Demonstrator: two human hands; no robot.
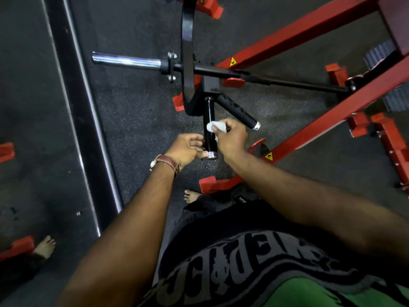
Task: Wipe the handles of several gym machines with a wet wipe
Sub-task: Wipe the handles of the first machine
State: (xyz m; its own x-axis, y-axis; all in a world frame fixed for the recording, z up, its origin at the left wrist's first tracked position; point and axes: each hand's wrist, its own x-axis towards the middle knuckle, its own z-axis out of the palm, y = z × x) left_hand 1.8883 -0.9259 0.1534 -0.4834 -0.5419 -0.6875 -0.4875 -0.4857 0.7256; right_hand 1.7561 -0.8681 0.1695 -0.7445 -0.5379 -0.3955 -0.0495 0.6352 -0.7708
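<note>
White wet wipe (215,127) pinched in right hand (232,138), pressed against black machine handle (209,125). Left hand (188,148) curls its fingers round handle's lower end, near the chrome cap (213,155). Second handle (238,113) angles off right.

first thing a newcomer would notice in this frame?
Centre frame, the right hand presses a white wet wipe on a black handle, while the left hand grips its lower end. Behind, the red machine frame slants across the upper right; a chrome weight peg juts left.
</note>
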